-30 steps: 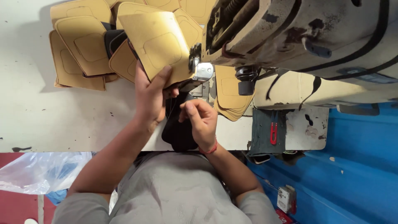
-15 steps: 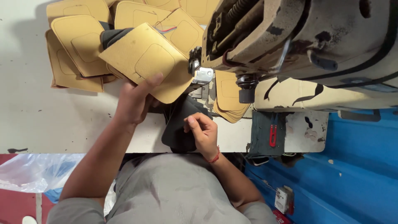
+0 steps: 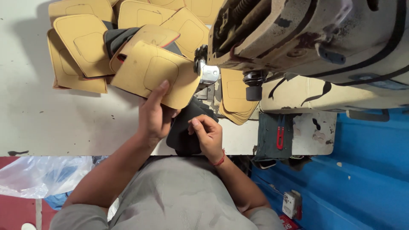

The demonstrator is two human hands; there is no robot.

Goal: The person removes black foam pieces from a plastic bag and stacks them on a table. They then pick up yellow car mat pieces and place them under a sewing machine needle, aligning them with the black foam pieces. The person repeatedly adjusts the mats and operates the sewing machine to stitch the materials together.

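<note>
My left hand (image 3: 155, 115) holds a tan stitched panel (image 3: 155, 72) by its near edge, lifted over the table to the left of the sewing machine head (image 3: 306, 38). My right hand (image 3: 208, 136) pinches the dark fabric piece (image 3: 183, 132) that lies at the table's front edge below the needle area (image 3: 208, 74). Behind the held panel lies a spread of several like tan panels (image 3: 83, 44), some with dark undersides showing.
A second stack of tan panels (image 3: 234, 100) sits under the machine's arm. Red thread snips (image 3: 280, 137) lie on a dark cloth at the right. The white table (image 3: 38, 115) carries it all. A clear plastic bag (image 3: 38, 174) hangs lower left; blue surface (image 3: 362, 170) at right.
My left hand has carried the tan panel away from the needle, leftward and up toward the pile. My right hand stayed on the dark piece near the table edge.
</note>
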